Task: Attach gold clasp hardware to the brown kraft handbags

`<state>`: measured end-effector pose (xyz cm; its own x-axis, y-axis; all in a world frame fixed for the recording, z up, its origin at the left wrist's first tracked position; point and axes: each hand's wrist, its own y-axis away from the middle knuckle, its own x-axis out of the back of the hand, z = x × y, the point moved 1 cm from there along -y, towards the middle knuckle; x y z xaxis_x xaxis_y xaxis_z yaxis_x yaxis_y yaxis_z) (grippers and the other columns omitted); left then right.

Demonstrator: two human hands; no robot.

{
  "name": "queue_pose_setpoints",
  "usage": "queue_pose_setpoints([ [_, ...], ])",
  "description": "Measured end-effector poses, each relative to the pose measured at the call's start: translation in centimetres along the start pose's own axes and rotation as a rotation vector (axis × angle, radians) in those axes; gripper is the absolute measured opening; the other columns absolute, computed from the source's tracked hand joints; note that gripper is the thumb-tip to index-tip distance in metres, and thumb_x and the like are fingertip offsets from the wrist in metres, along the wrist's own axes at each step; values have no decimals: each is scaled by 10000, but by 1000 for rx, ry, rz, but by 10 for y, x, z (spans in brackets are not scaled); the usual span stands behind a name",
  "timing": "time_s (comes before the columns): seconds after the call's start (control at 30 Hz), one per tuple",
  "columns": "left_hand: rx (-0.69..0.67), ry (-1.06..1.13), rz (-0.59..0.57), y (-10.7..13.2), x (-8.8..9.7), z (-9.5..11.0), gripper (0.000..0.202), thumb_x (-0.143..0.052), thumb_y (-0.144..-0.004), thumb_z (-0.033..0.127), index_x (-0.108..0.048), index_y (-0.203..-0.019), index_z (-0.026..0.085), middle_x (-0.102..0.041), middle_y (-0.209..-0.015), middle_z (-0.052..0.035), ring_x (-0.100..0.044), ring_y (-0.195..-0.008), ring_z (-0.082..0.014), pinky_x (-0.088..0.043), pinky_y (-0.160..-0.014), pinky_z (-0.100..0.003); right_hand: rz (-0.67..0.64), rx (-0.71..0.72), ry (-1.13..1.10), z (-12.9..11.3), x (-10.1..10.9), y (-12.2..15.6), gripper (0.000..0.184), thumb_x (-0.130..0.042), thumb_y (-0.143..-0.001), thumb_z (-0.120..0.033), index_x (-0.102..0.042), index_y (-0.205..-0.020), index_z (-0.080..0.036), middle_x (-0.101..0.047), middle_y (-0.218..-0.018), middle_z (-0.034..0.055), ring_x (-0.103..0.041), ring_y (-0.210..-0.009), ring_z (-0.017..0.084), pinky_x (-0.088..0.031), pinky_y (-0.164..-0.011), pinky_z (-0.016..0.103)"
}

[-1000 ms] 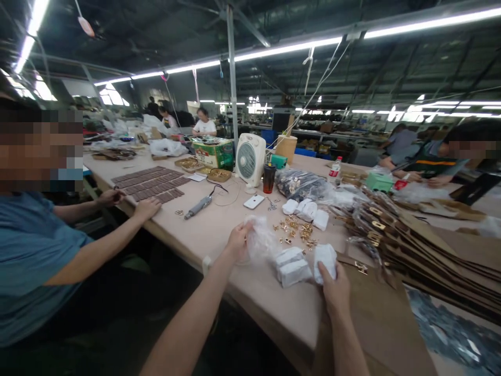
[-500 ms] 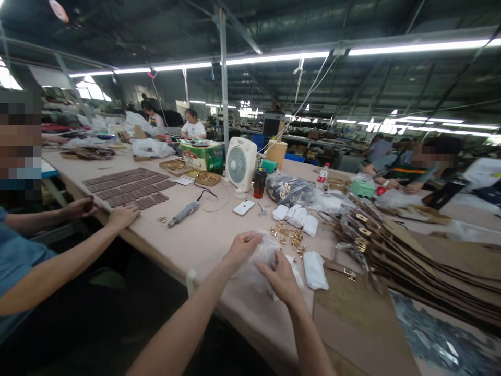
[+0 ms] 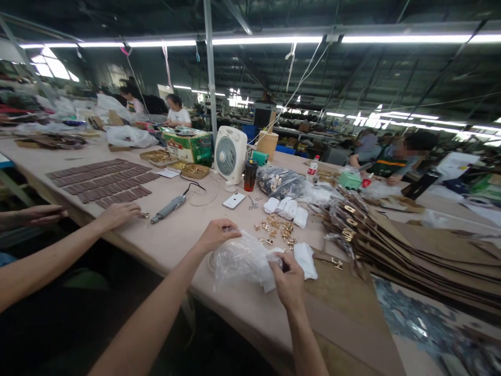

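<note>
Between my hands a clear plastic bag [image 3: 240, 258] is spread above the table's near edge. My left hand [image 3: 216, 235] pinches its upper left side, fingers closed. At the bag's right side my right hand [image 3: 288, 279] is closed on the plastic, thumb against fingers. Just beyond the bag lies a loose pile of gold metal fittings [image 3: 276, 228]. A white wrapped packet [image 3: 305, 260] rests by my right hand, and several more white packets [image 3: 287, 208] sit behind the fittings. Whether anything is inside the bag I cannot make out.
A co-worker's hand [image 3: 119, 215] is on the table at left, near rows of brown strips [image 3: 104, 180]. An electric screwdriver [image 3: 169, 208], a phone [image 3: 234, 200], a drink cup [image 3: 250, 176] and a fan [image 3: 230, 154] stand or lie ahead. Stacked brown leather pieces [image 3: 395, 250] fill the right.
My hands have moved apart, stretching the bag wider, with my left hand shifting left. The view has turned slightly to the right. The co-worker's nearer hand has reached the small metal pieces.
</note>
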<state>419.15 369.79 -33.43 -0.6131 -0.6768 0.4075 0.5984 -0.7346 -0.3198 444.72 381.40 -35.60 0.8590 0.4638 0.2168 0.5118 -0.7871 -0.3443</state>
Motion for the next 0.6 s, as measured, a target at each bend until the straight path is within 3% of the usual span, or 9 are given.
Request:
queue_pose_setpoints([
  [0.13, -27, 49, -9, -10, -1, -7, 217, -871, -735, 407, -827, -826, 215, -763, -860, -64, -620, -788, -198, -452, -750, -285, 5, 93, 40, -6, 4, 1, 167, -697, -888, -394, -762, -885, -240, -594, -772, -3, -509, -715, 173, -408, -685, 305],
  [0.2, 12, 124, 35, -13, -1, -8, 279, -875, -733, 398, -827, -945, 222, -775, -1024, -80, -649, -929, -224, -475, -862, -296, -3, 114, 26, -10, 2, 3, 172, -689, -906, -397, -754, -893, -238, -615, -804, 6, -530, -745, 176, -421, -709, 307],
  [0.27, 121, 262, 105, -11, 0, -7, 492, -893, -720, 408, -773, -1164, 235, -715, -1295, -107, -646, -1116, -268, -480, -973, -332, 45, 103, -1, -11, 0, 4, 207, -676, -924, -424, -744, -908, -229, -647, -860, 23, -562, -803, 188, -440, -749, 314],
  [0.33, 275, 440, 115, -5, -1, -3, 708, -892, -730, 455, -650, -1362, 245, -619, -1451, -153, -637, -1212, -309, -503, -995, -380, 116, 49, -49, -10, -4, 4, 275, -663, -930, -481, -735, -925, -216, -660, -877, 32, -577, -833, 200, -452, -767, 320],
  [0.4, 389, 608, 3, 6, -2, 2, 810, -883, -749, 481, -555, -1448, 237, -627, -1427, -190, -670, -1183, -327, -546, -949, -407, 130, -30, -108, -8, -8, 2, 346, -658, -922, -540, -735, -951, -204, -671, -871, 32, -584, -833, 206, -458, -755, 318],
  [0.5, 417, 723, -197, 24, -3, 7, 866, -936, -705, 360, -534, -1458, 214, -709, -1304, -178, -723, -1061, -287, -586, -876, -370, 106, -104, -191, -2, -13, -1, 399, -686, -889, -579, -748, -961, -192, -695, -872, 28, -591, -828, 199, -461, -741, 310],
  [0.6, 421, 675, -170, 32, 3, 1, 825, -947, -675, 266, -587, -1416, 214, -742, -1266, -150, -719, -842, -168, -567, -709, -246, 187, -187, -344, 3, -16, -6, 399, -775, -814, -565, -760, -931, -184, -706, -866, 23, -601, -820, 183, -480, -749, 302],
])
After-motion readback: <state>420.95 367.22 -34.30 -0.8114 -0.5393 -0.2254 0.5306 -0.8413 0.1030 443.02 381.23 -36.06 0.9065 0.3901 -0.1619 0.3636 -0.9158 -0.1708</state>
